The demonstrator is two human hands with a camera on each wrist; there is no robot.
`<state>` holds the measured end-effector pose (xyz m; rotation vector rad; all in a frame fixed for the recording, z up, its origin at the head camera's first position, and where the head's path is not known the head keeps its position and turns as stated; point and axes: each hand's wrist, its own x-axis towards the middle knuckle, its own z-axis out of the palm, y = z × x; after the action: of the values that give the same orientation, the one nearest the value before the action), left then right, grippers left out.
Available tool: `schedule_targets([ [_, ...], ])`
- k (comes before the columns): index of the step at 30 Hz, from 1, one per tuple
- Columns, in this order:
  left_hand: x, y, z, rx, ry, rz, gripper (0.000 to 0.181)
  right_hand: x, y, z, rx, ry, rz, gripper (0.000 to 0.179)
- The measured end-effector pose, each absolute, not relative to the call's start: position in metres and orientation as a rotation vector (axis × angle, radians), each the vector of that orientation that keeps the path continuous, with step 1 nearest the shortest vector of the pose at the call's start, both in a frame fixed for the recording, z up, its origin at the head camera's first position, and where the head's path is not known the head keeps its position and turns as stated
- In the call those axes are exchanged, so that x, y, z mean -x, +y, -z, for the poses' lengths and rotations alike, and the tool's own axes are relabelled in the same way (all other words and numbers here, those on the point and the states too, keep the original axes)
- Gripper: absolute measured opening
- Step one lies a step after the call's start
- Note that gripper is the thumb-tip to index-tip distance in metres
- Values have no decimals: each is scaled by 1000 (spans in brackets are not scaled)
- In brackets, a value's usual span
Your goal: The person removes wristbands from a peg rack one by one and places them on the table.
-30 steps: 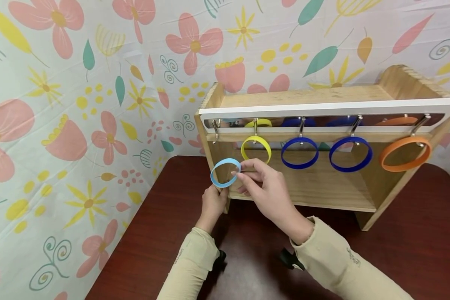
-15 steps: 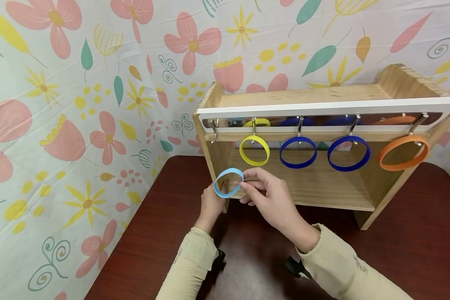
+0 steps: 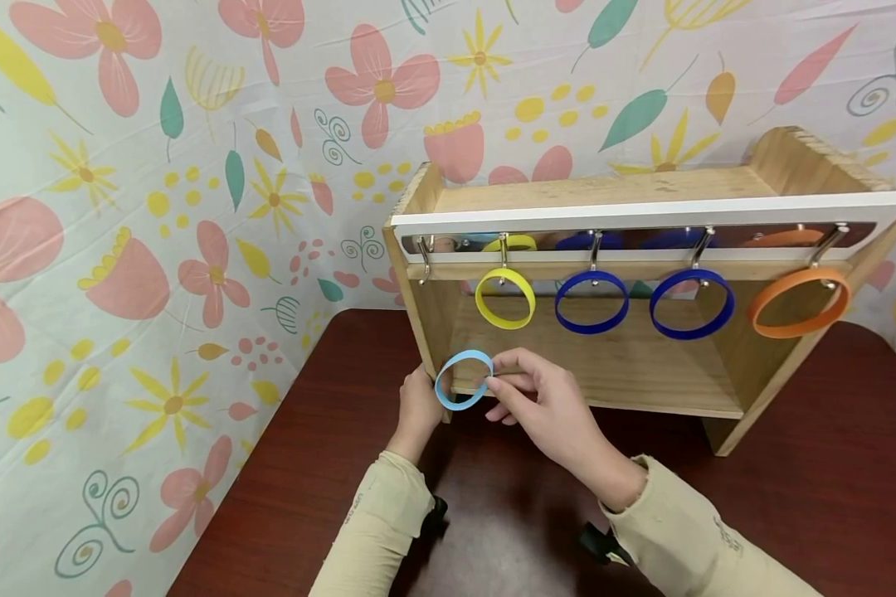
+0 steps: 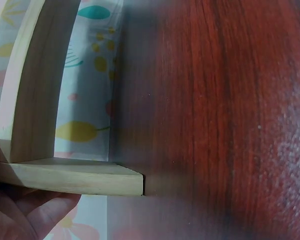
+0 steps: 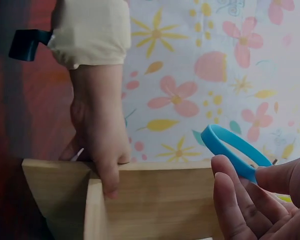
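The right hand (image 3: 556, 414) pinches a light-blue ring (image 5: 222, 150) between thumb and fingers, in front of the shelf's (image 3: 605, 365) lower left corner. Just beyond, the left hand (image 3: 416, 408) grips that side of the shelf, which stands on the desk (image 3: 511, 522). Along its front, a yellow ring (image 3: 531, 303), two blue rings (image 3: 591, 329) and an orange ring (image 3: 791, 331) hang from hooks (image 3: 594, 249). Behind is a flowered cloth (image 3: 269, 124)

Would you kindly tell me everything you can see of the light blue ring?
The light blue ring is a plain, narrow band, apparently rubber or plastic. The right hand's grip pinches it on one side, holding it tilted in midair near the left end of the wooden shelf, off the hooks.
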<state>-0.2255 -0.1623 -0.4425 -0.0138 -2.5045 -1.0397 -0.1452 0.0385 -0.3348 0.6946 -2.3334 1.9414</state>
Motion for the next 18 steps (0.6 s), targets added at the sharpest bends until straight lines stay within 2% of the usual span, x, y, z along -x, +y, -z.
schedule_targets([
  [18, 227, -162, 443, -20, -2500, 1084, 31, 146, 49, 361, -619, -2442, -1995, 25],
])
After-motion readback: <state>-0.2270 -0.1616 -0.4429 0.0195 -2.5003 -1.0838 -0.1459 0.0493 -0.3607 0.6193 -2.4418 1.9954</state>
